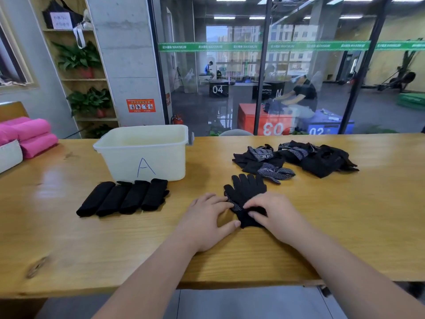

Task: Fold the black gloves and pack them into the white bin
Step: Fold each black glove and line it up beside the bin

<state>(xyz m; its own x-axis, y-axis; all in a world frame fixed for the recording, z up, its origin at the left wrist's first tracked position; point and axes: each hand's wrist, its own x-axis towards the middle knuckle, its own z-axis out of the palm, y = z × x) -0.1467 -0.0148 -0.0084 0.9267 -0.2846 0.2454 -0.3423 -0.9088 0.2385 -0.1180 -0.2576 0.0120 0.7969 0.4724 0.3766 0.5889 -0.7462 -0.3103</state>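
A black glove (245, 192) lies flat on the wooden table, fingers pointing away from me. My left hand (205, 221) rests beside it, fingertips touching the glove's dotted left edge and thumb at its cuff. My right hand (273, 215) covers the cuff end and pinches the fabric there with curled fingers. Several folded black gloves (122, 198) lie in a row in front of the white bin (143, 153), which is marked "A". A loose pile of unfolded black gloves (296, 158) sits at the back right.
Pink rolled bundles (34, 139) and a white container (9, 155) sit at the table's far left. A glass wall runs behind the table. The table's near edge (161, 288) lies under my forearms.
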